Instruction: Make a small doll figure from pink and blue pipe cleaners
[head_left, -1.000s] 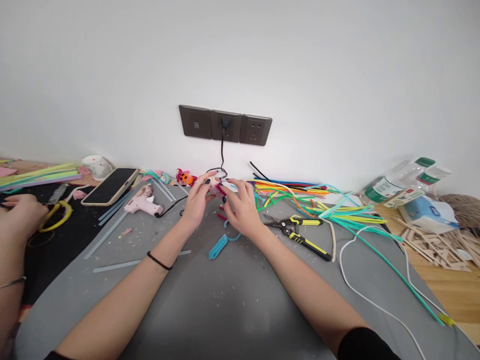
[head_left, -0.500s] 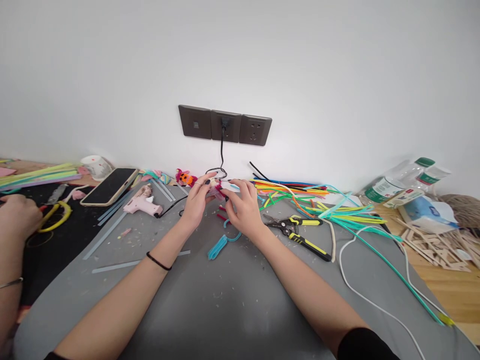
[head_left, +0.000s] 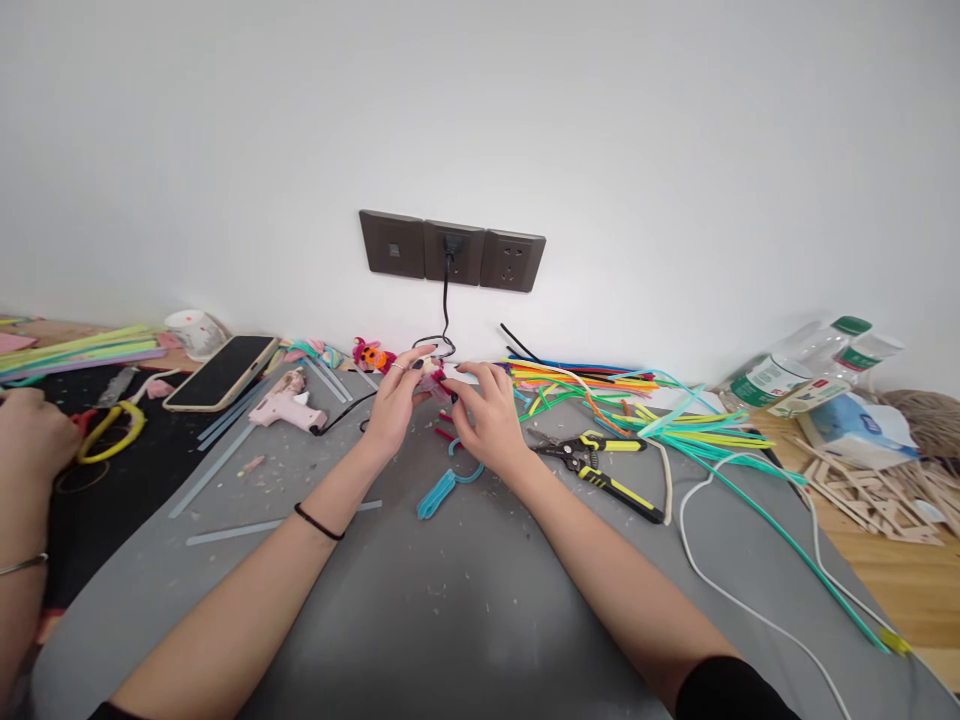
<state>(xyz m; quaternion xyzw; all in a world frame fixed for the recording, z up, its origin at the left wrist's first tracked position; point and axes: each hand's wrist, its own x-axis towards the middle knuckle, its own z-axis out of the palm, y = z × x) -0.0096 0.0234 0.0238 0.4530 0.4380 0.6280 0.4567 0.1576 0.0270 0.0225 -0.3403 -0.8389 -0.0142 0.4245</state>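
Note:
My left hand and my right hand meet above the grey mat, both pinched on a small pink and white pipe-cleaner piece held between their fingertips. Most of the piece is hidden by my fingers. A folded blue pipe cleaner lies on the mat just below my hands. Yellow and black pliers rest to the right of my right hand.
A pink glue gun and a phone lie at the left, a heap of coloured pipe cleaners at the right. A white cable loops at right. Another person's hand works at the far left beside a yellow ring.
My hands stay together on the small piece, with my fingers shifting slightly around it. The other person's hand at the left has drawn back toward the left edge.

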